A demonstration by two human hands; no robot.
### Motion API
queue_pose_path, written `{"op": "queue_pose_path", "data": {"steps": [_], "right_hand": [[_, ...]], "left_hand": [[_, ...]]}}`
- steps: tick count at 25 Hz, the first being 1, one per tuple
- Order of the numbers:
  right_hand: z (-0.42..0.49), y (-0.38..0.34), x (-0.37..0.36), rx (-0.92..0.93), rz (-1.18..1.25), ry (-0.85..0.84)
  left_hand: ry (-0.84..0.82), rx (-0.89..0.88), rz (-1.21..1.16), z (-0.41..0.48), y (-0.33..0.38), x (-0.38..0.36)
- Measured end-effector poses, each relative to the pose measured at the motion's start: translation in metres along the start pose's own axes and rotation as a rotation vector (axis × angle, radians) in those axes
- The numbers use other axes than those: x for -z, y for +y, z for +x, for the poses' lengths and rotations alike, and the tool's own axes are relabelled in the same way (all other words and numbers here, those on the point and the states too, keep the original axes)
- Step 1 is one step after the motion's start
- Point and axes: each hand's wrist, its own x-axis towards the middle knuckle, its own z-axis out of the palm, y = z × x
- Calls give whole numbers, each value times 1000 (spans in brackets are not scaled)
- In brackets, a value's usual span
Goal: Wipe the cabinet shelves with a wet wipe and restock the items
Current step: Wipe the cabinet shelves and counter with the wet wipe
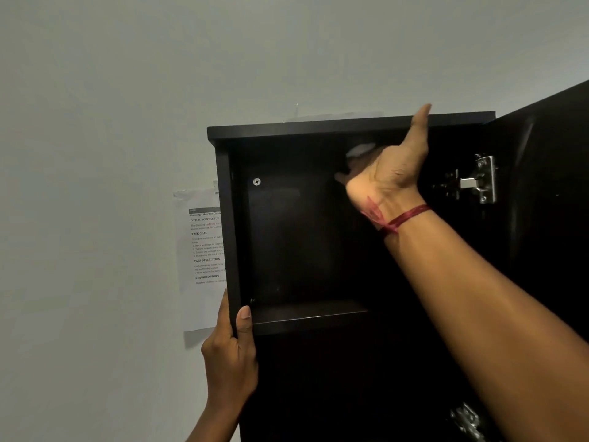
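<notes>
Right hand with wet wipe in bare top compartment (fingers hidden); left hand clamped on cabinet edge

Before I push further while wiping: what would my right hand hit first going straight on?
Probably the cabinet's back panel. The right hand reaches inward near the top, holding the wet wipe; depth is unclear in the dark.

A dark cabinet hangs on the wall, door open to the right. Its shelf looks bare, dim inside.
</notes>
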Motion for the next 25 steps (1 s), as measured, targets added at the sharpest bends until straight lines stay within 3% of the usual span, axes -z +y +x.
{"op": "queue_pose_path", "data": {"steps": [2,4,7,10,14,17,23,25], "right_hand": [[-7,-1,2,13,50,-187],[-18,-5,2,50,142,-218],[-18,-3,-3,174,195,-72],[-7,20,-18,124,169,62],[-9,46,-24,-76,182,-181],[-23,48,-23,-95,231,-352],[-16,67,-50,202,186,-118],[-16,76,-61,170,142,-91]], "left_hand": [[-7,12,-8,-1,3,2],[-17,-7,-2,1,1,3],[2,-14,-16,-1,6,3],[13,1,-13,-1,9,4],[9,-2,4,-2,7,3],[-2,29,13,-3,6,2],[-2,3,-7,-4,8,3],[-6,-4,0,-4,9,3]]}}
